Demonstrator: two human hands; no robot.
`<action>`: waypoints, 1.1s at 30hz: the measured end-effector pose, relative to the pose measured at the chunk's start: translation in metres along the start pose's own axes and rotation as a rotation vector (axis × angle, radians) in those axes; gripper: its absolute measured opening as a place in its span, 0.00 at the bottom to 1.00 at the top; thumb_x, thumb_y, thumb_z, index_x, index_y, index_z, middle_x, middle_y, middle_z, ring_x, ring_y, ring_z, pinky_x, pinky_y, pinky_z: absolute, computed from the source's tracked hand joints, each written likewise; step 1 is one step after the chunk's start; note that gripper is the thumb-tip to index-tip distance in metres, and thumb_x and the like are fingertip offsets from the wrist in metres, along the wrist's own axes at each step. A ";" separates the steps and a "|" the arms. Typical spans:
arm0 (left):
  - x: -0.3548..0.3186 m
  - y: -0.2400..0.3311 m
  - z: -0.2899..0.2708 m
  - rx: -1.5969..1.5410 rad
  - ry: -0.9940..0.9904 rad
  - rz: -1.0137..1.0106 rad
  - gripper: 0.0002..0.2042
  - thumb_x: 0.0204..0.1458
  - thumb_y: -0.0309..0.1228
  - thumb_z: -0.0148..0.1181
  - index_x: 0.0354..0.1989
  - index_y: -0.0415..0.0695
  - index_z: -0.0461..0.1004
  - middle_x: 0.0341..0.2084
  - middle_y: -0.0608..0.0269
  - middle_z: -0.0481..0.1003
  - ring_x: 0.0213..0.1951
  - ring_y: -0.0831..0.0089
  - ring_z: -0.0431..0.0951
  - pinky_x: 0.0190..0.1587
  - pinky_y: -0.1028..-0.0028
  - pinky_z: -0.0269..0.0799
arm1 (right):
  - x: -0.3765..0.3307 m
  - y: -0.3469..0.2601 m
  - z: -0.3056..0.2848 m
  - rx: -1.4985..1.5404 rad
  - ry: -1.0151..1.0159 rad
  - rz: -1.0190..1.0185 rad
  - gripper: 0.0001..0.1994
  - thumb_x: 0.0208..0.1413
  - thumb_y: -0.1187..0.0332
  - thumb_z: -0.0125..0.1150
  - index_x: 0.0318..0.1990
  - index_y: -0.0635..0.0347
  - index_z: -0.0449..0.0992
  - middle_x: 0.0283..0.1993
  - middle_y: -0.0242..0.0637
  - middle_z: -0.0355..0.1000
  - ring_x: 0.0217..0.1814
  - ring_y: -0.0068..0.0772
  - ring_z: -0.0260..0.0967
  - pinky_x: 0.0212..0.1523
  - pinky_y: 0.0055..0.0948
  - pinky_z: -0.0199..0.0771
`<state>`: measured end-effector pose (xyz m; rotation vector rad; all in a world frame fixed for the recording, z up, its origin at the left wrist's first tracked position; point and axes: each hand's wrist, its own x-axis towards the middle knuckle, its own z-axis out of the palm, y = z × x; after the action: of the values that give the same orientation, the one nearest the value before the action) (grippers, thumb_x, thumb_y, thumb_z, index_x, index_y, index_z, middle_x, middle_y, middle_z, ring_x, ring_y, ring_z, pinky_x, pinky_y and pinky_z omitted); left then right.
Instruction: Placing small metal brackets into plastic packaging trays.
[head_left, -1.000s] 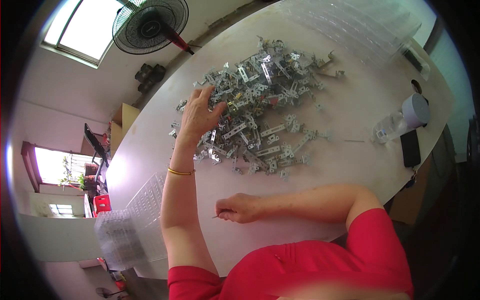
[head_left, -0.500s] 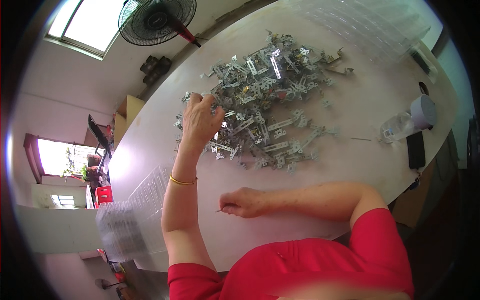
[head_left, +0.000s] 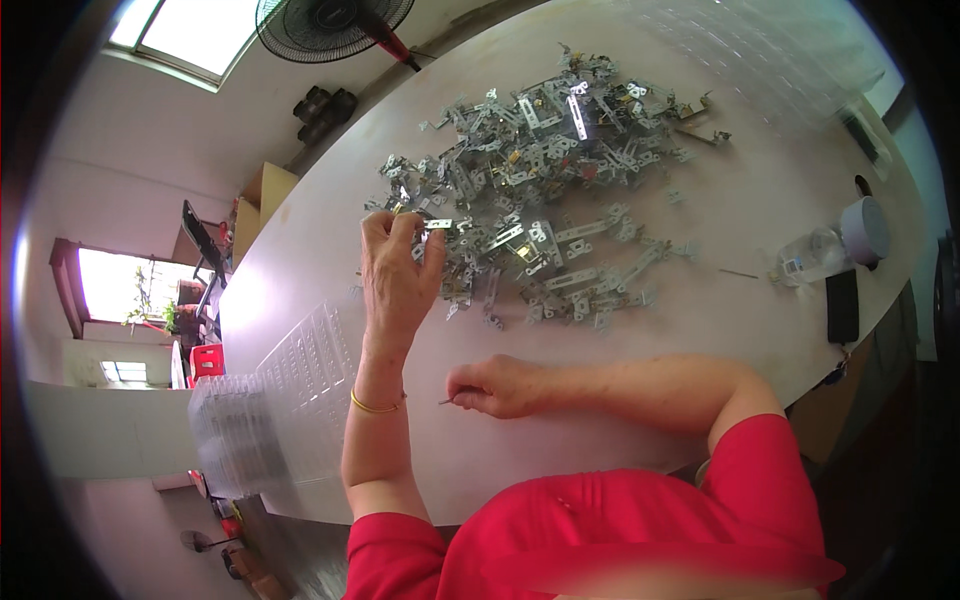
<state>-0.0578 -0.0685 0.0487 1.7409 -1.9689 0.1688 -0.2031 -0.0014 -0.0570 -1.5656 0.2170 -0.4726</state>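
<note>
A big heap of small grey metal brackets (head_left: 545, 170) covers the far half of a pale oval table (head_left: 700, 250). My left hand (head_left: 398, 272) is raised at the heap's near left edge, its fingertips pinched on one metal bracket (head_left: 437, 224). My right hand (head_left: 495, 386) rests on the table close to my body, closed around a thin metal pin (head_left: 445, 402) whose tip sticks out to the left. A gold bangle sits on my left wrist. My red sleeves fill the lower edge.
Stacked clear plastic trays (head_left: 270, 410) lie at the table's left end. A plastic water bottle (head_left: 810, 258), a grey cup (head_left: 865, 228) and a dark phone (head_left: 842, 305) sit at the right. A standing fan (head_left: 335, 22) and a clear sheet (head_left: 770, 50) are beyond.
My left hand has drawn back from the heap toward me, now with a bracket pinched in its fingers. My right hand has stayed in place with the pin.
</note>
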 end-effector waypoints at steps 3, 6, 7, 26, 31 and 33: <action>-0.015 0.001 -0.004 0.004 0.038 -0.009 0.12 0.54 0.33 0.63 0.42 0.38 0.74 0.41 0.47 0.68 0.42 0.53 0.71 0.46 0.60 0.68 | 0.000 0.001 0.000 -0.005 -0.005 -0.014 0.06 0.62 0.68 0.57 0.42 0.60 0.73 0.34 0.40 0.77 0.37 0.41 0.76 0.41 0.37 0.75; -0.030 0.000 -0.005 0.048 0.084 0.006 0.13 0.55 0.33 0.63 0.44 0.39 0.74 0.41 0.47 0.67 0.42 0.53 0.70 0.46 0.60 0.68 | 0.000 0.000 0.000 -0.034 -0.015 -0.004 0.06 0.62 0.68 0.57 0.42 0.60 0.74 0.34 0.40 0.77 0.37 0.40 0.76 0.40 0.37 0.75; -0.036 0.000 -0.004 0.055 0.113 0.017 0.13 0.55 0.32 0.62 0.45 0.39 0.74 0.41 0.47 0.67 0.42 0.53 0.70 0.46 0.60 0.68 | 0.000 0.003 0.001 -0.034 -0.010 -0.026 0.06 0.62 0.68 0.57 0.42 0.60 0.74 0.34 0.40 0.77 0.37 0.40 0.76 0.40 0.37 0.75; -0.098 0.007 -0.009 0.038 0.144 -0.016 0.14 0.53 0.29 0.63 0.48 0.42 0.73 0.41 0.51 0.69 0.44 0.55 0.69 0.49 0.59 0.65 | -0.001 0.003 0.000 -0.057 -0.067 -0.047 0.06 0.60 0.70 0.56 0.41 0.62 0.73 0.34 0.39 0.76 0.36 0.36 0.76 0.39 0.35 0.74; -0.100 0.006 -0.014 -0.007 0.146 -0.004 0.15 0.54 0.28 0.61 0.50 0.41 0.72 0.43 0.50 0.69 0.45 0.55 0.69 0.49 0.60 0.66 | -0.002 0.001 0.001 -0.055 -0.074 -0.082 0.05 0.59 0.71 0.57 0.40 0.62 0.73 0.33 0.39 0.76 0.34 0.36 0.75 0.37 0.35 0.75; -0.098 0.005 -0.014 -0.045 0.155 -0.009 0.15 0.55 0.27 0.60 0.50 0.40 0.71 0.44 0.50 0.69 0.45 0.54 0.70 0.49 0.60 0.66 | -0.002 -0.001 0.001 -0.060 -0.077 -0.067 0.05 0.59 0.71 0.57 0.40 0.61 0.73 0.32 0.39 0.76 0.34 0.36 0.75 0.37 0.35 0.75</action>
<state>-0.0530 0.0260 0.0189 1.6569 -1.8395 0.2466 -0.2049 0.0009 -0.0563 -1.6510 0.1206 -0.4609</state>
